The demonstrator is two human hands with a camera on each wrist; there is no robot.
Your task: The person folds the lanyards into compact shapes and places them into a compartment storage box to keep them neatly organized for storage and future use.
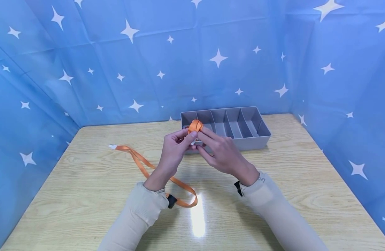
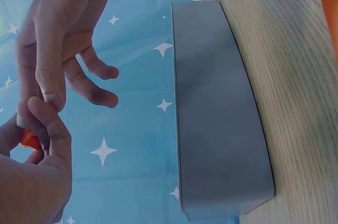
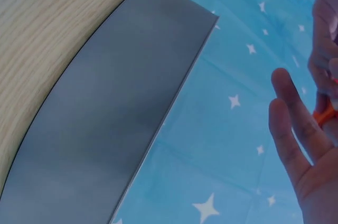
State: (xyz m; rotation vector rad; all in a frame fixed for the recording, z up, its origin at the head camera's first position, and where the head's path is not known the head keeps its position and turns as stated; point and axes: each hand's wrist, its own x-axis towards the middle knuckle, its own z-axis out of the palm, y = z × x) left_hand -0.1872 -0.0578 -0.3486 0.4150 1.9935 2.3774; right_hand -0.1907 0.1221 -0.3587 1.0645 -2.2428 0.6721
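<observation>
A wound-up orange lanyard [image 1: 195, 125] with a white end piece is up in front of the grey box. My left hand [image 1: 175, 148] pinches it between thumb and fingers; in the left wrist view that hand [image 2: 39, 174] curls round the orange band [image 2: 30, 140]. From the other side my right hand [image 1: 223, 151] grips the same lanyard with thumb and forefingers, while its other fingers [image 3: 285, 121] stand out loosely in the right wrist view. Fingers cover much of the roll. A second orange lanyard [image 1: 139, 160] lies loosely looped on the table, partly beneath my left forearm.
The grey divided box [image 1: 250, 143] stands at the back of the wooden table [image 1: 85, 195], just beyond my hands. Its left compartment holds something partly hidden behind the hands. A white clip [image 1: 112, 146] ends the loose lanyard. Blue star-printed curtain [image 1: 179, 62] encloses the back and sides.
</observation>
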